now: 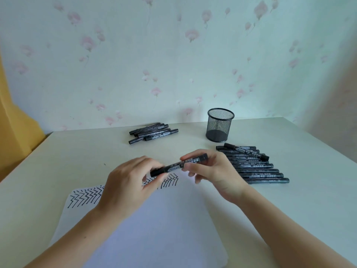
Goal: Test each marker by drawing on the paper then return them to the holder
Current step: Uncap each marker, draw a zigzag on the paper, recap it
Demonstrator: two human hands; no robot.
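Left hand point(127, 182) and right hand point(210, 171) are both pinching one marker point(178, 165), its long axis running between them above the paper point(154, 229); the holder point(219, 125) is standing beyond the right hand, nearer it.

Both hands on one black marker, above the paper.

I see my left hand point(127, 182) pinching the near end of the marker point(178, 165) while my right hand point(214, 173) grips its barrel, the pen held slanted over the top edge of the paper point(154, 225). Black zigzag strokes point(87, 196) run along that edge. On the table point(58, 171), a small pile of markers point(150, 133) lies far left, the mesh holder point(219, 125) stands upright at the back, and a row of markers point(255, 165) lies just right of my right hand.
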